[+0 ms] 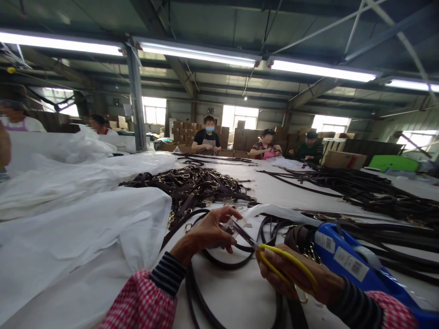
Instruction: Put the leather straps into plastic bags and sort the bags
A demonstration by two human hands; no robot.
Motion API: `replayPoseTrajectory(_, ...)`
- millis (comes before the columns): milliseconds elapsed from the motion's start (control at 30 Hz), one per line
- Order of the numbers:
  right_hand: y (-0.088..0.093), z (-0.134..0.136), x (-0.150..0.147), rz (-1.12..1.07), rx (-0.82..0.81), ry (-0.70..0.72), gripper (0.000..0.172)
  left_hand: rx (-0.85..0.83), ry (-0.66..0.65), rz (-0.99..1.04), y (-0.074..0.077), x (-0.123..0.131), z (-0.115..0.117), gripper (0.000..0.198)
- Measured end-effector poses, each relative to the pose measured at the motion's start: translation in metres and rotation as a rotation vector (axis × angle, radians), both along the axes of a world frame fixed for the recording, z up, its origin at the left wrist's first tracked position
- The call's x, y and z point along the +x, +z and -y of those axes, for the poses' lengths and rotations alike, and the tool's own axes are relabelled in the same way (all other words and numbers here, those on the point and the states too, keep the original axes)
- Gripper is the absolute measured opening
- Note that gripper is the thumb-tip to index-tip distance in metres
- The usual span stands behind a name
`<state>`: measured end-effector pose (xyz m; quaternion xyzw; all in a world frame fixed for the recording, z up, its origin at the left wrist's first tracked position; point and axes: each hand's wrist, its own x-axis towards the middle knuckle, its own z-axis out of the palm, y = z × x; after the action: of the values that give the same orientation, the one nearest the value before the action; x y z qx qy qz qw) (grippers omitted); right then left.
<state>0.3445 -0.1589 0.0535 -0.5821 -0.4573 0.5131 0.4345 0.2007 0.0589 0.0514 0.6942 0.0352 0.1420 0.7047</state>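
Note:
My right hand (281,269) grips a pair of scissors (288,262) by the yellow handles. Their metal blades point up and left, reaching the fingers of my left hand (212,228). Those fingers are curled around a small clear or whitish piece at the blade tips, too indistinct to name. Below both hands, long dark brown straps (202,292) lie in loops on the white tabletop (240,292). Just right of my right hand is a blue tape dispenser (339,246) with white barcode labels on it, beside a rolled dark strap (300,237) and some gold-coloured metal clasps.
A heap of dark straps with metal clips (192,185) lies ahead. More long straps (360,183) spread across the right. White plastic sheeting (85,246) covers the left. Several people sit around the far side, including a person in a blue mask (207,139), before stacked cartons (187,132).

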Motion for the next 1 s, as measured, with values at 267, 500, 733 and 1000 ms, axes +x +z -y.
replayPoseTrajectory(267, -0.005, -0.016, -0.007, 0.086, 0.050, 0.018, 0.060, -0.129, -0.079, -0.041, -0.002, -0.006, -0.007, 0.064)
replayPoseTrajectory(500, -0.005, -0.023, -0.015, 0.113, 0.097, -0.027, 0.058, -0.167, -0.032, -0.032, -0.003, -0.005, -0.002, 0.060)
replayPoseTrajectory(733, -0.011, -0.026, -0.018, 0.109, 0.159, -0.016, 0.058, -0.155, -0.038, -0.043, -0.012, 0.000, -0.004, 0.061)
replayPoseTrajectory(1000, -0.002, -0.026, -0.010, 0.117, 0.338, -0.245, 0.058, -0.149, -0.038, -0.006, -0.007, -0.002, -0.002, 0.063)
